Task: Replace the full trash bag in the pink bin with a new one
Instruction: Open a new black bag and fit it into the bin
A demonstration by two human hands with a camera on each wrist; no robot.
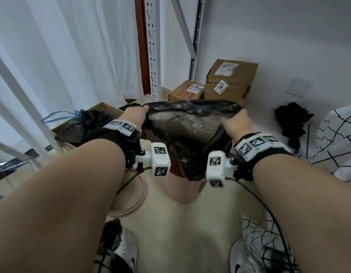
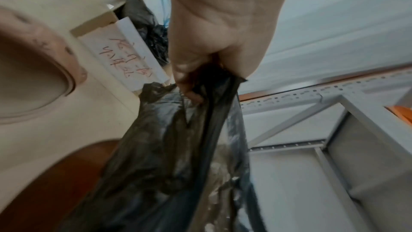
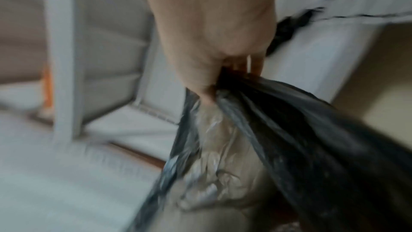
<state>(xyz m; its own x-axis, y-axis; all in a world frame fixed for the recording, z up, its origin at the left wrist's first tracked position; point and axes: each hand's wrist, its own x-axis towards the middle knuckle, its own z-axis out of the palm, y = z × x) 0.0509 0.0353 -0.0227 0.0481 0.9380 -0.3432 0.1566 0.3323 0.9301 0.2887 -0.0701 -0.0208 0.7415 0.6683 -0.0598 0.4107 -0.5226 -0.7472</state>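
1. Head view: a thin black plastic trash bag [image 1: 188,134] is held stretched open at its mouth above a round pink plastic bin [image 1: 183,189] standing on the pale floor; the bag's lower part hangs into the bin's top.
2. Head view only: a tied black bag with blue drawstring [image 1: 86,123] is seen in an open cardboard box at left, and two taped brown cardboard boxes [image 1: 227,83] against the wall behind.
3. Left wrist view only: a round pink ring [image 2: 44,70] is seen lying on the floor, and red handwriting on the open box's flap.
4. Left hand [image 1: 134,117]: fingers curled, the bag's rim bunched and gripped in the fist.
5. Right hand [image 1: 236,123]: closed likewise on the opposite rim; the right wrist view is blurred, with crumpled clear plastic visible inside the bag.
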